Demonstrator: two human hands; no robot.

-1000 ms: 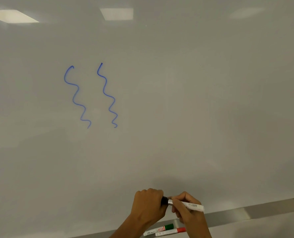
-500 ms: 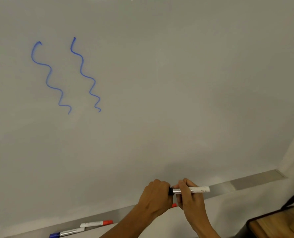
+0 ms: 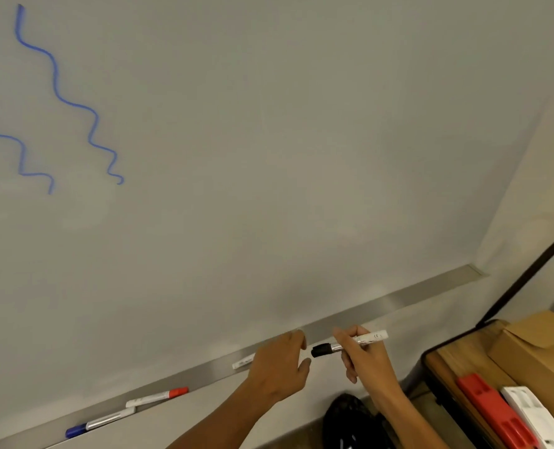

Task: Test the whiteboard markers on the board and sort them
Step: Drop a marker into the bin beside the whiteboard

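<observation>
Right hand grips the black-capped marker — its long axis runs left-right, cap pointing left toward the open left hand, just beside it and apart. Both hover near the tray below the whiteboard.

A wooden table with a dark edge stands low on the right. On it sit a brown box, a red tray and a white tray. A pale wall rises behind the table.

Metal tray with three markers
</observation>
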